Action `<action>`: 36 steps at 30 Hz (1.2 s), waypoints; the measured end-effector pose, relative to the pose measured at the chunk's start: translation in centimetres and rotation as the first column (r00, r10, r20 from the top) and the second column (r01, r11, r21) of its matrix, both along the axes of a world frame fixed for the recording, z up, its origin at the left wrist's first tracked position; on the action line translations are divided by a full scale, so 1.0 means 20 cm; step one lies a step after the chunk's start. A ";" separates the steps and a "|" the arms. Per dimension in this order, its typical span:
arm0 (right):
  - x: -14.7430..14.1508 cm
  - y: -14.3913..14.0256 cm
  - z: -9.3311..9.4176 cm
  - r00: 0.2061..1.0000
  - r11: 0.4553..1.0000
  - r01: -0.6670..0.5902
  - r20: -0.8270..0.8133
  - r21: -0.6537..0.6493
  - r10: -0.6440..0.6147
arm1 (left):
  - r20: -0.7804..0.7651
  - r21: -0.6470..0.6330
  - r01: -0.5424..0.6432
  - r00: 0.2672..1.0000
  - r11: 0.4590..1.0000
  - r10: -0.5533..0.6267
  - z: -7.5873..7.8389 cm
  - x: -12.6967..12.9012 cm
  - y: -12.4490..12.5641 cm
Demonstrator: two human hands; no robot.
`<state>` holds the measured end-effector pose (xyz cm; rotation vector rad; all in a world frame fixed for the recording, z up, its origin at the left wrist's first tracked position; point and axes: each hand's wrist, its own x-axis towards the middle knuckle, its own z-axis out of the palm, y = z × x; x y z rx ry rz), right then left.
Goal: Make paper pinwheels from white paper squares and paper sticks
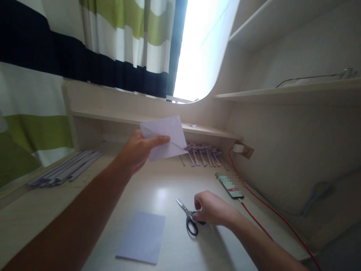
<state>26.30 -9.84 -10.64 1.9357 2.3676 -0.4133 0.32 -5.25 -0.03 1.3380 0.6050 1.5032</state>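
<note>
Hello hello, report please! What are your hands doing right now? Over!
Left hand up, pinching folded paper. Right hand down on the scissors handles, scissors flat on desk. Flat sheet beside them; nothing in the way.

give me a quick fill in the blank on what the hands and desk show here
1. The left hand holds up a folded sheet of ____.
2. The right hand rests on the ____ lying on the desk.
3. The phone is plugged in with a ____ cable.
4. A flat paper sheet lies to the ____ of the scissors.

Missing words: paper; scissors; red; left
</note>
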 end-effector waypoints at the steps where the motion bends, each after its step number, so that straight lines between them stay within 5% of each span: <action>1: 0.01 0.00 0.00 1.000 1.000 -0.003 -0.013 0.003 0.003 | 0.001 0.000 -0.003 1.000 1.000 0.003 0.00 0.00 0.00; 10: 0.06 -0.06 -0.08 0.999 1.000 0.009 -0.033 0.011 -0.008 | -0.002 -0.031 -0.020 1.000 0.999 0.020 -0.02 0.02 0.03; 24: -0.14 0.16 -0.04 0.997 0.998 -0.036 0.073 -0.051 0.040 | 0.035 -0.047 -0.002 0.999 0.999 0.004 0.02 -0.01 0.00; 32: -0.03 0.16 -0.09 0.991 0.998 -0.022 -0.132 -0.058 0.015 | 0.023 -0.054 -0.004 1.000 0.999 0.006 0.01 0.02 0.01; 36: -0.03 0.27 -0.05 0.937 0.996 -0.047 -0.349 -0.077 0.017 | 0.006 -0.059 0.001 1.000 0.998 -0.001 0.01 0.04 0.00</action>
